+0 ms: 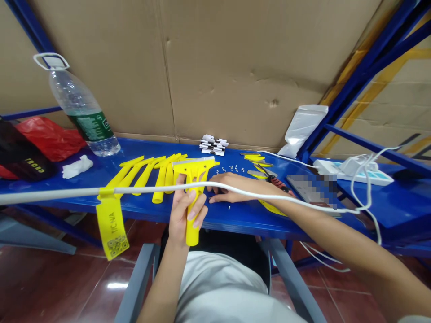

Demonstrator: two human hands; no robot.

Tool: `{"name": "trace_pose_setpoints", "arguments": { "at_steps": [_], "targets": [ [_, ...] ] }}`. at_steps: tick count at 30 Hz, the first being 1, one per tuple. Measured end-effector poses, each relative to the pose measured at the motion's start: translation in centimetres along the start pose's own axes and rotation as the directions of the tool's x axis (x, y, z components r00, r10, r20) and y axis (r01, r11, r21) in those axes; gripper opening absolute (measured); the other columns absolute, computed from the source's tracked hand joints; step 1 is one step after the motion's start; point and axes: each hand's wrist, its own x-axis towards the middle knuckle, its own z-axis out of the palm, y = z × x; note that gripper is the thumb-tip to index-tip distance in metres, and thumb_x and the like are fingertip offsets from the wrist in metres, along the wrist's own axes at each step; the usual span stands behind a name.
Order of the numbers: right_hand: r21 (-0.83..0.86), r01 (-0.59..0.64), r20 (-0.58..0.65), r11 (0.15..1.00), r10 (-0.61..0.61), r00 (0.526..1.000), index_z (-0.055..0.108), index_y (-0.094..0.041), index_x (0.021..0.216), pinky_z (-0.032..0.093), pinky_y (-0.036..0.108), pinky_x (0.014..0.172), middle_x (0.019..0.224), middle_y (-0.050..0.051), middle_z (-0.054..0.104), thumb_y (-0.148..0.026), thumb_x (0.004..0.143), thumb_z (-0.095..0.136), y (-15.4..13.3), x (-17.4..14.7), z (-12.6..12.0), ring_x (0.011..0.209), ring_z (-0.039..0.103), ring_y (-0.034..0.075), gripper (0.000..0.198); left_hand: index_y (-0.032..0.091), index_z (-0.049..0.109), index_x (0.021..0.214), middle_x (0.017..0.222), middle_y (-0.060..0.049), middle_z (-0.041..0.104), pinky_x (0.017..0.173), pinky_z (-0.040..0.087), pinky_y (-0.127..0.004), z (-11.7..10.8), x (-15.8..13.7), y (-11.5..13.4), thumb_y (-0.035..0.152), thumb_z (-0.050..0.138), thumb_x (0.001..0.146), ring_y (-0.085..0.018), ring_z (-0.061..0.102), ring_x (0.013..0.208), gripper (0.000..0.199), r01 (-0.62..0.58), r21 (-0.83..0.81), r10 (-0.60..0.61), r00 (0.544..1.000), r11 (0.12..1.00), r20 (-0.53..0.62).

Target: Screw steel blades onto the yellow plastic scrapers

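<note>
My left hand (191, 208) is wrapped round the handle of a yellow scraper (192, 231), its head up and a metal blade along the top edge. My right hand (226, 188) is low over the blue table, just right of the scraper, with thumb and forefinger apart; nothing shows between them. Small screws (236, 169) lie scattered beyond it, and a single screw (229, 207) lies nearer the front edge. Left of the scraper, several yellow scraper handles (139, 177) lie in a row. By my right forearm lies a screwdriver (279, 183) with a red and black grip, beside yellow pieces (254, 158).
A white cable (161, 188) with a yellow tag (112, 229) crosses the view before my hands. A large water bottle (89, 112) and red bag (50, 137) stand left. Folded papers (213, 145) lie at the back; a power strip (353, 172) is right.
</note>
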Motion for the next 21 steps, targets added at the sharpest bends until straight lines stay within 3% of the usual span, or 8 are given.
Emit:
{"name": "trace_pose_setpoints", "arguments": {
  "at_steps": [7,13,16,21],
  "targets": [
    [0.021,0.040,-0.008,0.999,-0.040,0.999,0.075,-0.016,0.112,0.054,0.031,0.095,0.116,0.008,0.079,-0.026,0.108,0.063,-0.1,0.7,1.2,0.101,0.073,0.018,0.017,0.043,0.057,0.154,0.121,-0.001,0.071,0.040,0.040,-0.008,0.3,-0.1,0.3,0.019,0.077,0.099,0.000,0.034,0.048,0.064,0.019,0.056,-0.018,1.000,0.998,-0.018],
    [0.029,0.017,-0.237,0.999,-0.010,0.971,0.075,-0.018,0.110,0.054,0.029,0.087,0.108,0.008,0.078,-0.038,0.110,0.062,-0.1,-0.1,1.0,0.090,0.070,0.016,0.024,0.043,0.058,0.154,0.120,-0.001,0.071,0.041,0.042,-0.007,0.1,0.0,0.3,0.015,0.073,0.102,-0.001,0.036,0.051,0.061,0.021,0.030,-0.021,1.000,0.999,0.002],
    [0.051,0.014,-0.464,0.999,0.011,0.886,0.075,-0.018,0.109,0.054,0.031,0.089,0.106,0.008,0.078,-0.044,0.110,0.063,0.4,-0.5,0.6,0.091,0.069,0.017,0.029,0.041,0.060,0.154,0.129,-0.004,0.071,0.043,0.045,-0.007,0.3,0.0,0.4,0.013,0.069,0.105,-0.002,0.039,0.053,0.057,0.034,0.025,-0.034,0.999,0.999,-0.006],
    [0.133,0.089,-0.745,0.987,0.040,0.666,0.079,-0.021,0.114,0.058,0.037,0.100,0.116,0.009,0.079,-0.048,0.109,0.066,1.6,-0.7,0.6,0.104,0.073,0.019,0.031,0.035,0.061,0.152,0.150,-0.012,0.066,0.045,0.044,-0.006,0.9,0.3,0.4,0.010,0.064,0.106,-0.001,0.042,0.057,0.052,0.096,-0.022,-0.098,0.991,0.995,-0.092]
  ]
}}
